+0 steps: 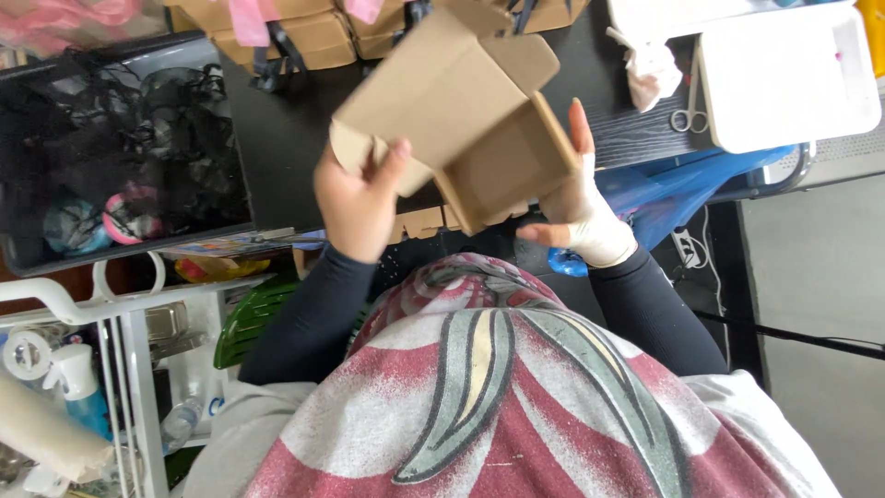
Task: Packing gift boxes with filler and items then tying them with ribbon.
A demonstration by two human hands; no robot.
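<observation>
A brown cardboard box point(461, 111), half folded with its lid flap open, is held up over the black table point(286, 138). My left hand point(358, 198) grips its left side, thumb on the outer panel. My right hand point(581, 198), in a pale glove, supports the right wall, with the fingers pointing up along the box's edge. Both arms wear dark sleeves. A red and grey patterned cloth point(498, 397) covers my lap below.
A black bin point(120, 148) full of dark items sits on the left. Folded cardboard boxes point(304, 32) lie at the table's far edge. Scissors point(687, 115), a white tray point(784, 74) and a blue bag point(682, 189) lie to the right. A white rack point(111, 369) stands lower left.
</observation>
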